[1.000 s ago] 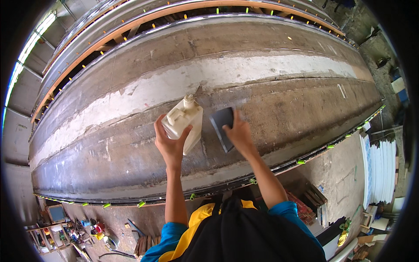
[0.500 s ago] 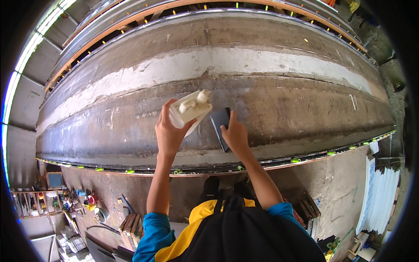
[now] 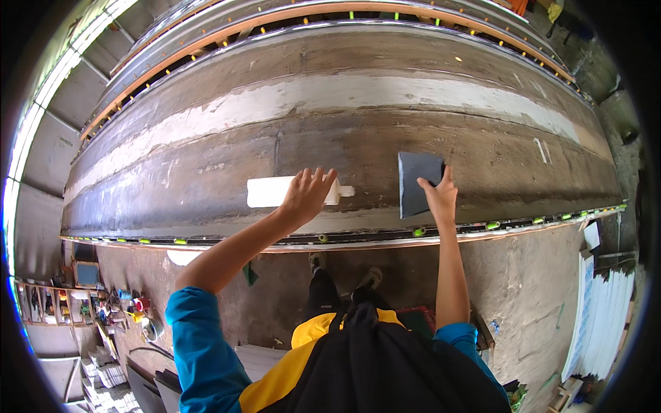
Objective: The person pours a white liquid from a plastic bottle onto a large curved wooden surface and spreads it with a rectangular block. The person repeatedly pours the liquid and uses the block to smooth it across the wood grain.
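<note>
My left hand (image 3: 308, 195) lies across a white plastic jug (image 3: 267, 192), its fingers reaching over the jug's far side. The jug is turned sideways above the big worn table surface (image 3: 213, 160), with its neck pointing right. I cannot tell whether it touches the surface, or whether anything comes out of it. Further right, my right hand (image 3: 443, 195) grips a flat dark grey pad with a ribbed face (image 3: 418, 180) by its right edge, thumb on the near face. The pad's broad side shows, held over the brown surface.
A pale band (image 3: 344, 93) runs along the table's length. Green clips (image 3: 420, 233) line its near edge. Behind it stands an orange-brown beam (image 3: 289, 12). Shelves with tools (image 3: 58, 303) are at lower left; stacked white sheets (image 3: 602, 316) stand at right.
The jug has moved lower and tipped over so its neck points right. My right hand has moved right, turning the pad to show its broad face. My head view has shifted slightly.
</note>
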Available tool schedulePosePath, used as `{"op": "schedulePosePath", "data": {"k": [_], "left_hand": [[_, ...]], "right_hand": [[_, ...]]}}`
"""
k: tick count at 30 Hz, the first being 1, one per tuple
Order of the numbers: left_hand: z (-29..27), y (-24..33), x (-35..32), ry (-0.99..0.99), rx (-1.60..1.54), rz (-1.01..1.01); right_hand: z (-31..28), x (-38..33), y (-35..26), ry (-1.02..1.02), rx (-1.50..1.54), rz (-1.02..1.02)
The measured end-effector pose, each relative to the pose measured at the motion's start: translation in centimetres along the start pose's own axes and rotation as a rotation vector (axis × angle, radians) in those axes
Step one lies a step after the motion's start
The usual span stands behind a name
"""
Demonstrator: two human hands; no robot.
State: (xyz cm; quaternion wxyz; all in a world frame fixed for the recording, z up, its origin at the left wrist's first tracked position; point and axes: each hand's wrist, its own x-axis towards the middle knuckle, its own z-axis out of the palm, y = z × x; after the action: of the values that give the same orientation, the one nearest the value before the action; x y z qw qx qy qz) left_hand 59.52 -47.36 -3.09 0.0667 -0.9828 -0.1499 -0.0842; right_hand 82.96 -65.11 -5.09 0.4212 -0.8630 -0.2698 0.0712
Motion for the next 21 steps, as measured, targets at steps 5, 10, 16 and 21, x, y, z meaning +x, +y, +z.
{"op": "schedulePosePath", "data": {"k": [5,10,16,21], "left_hand": [[1.0,2.3,2.3,-0.084,0.172,0.065],[0.0,4.0,5.4,-0.396,0.28,0.092],[0.9,3.2,8.6,-0.348,0.302,0.101],[2.3,2.1,14.6,-0.294,0.297,0.022]], "right_hand": [[-1.3,-0.7,2.0,-0.016,0.08,-0.023],[-2.5,0.0,3.6,0.022,0.097,-0.034],[-3.5,1.2,2.9,-0.018,0.179,-0.003],[-3.0,2.5,3.7,0.043,0.161,-0.015]]}}
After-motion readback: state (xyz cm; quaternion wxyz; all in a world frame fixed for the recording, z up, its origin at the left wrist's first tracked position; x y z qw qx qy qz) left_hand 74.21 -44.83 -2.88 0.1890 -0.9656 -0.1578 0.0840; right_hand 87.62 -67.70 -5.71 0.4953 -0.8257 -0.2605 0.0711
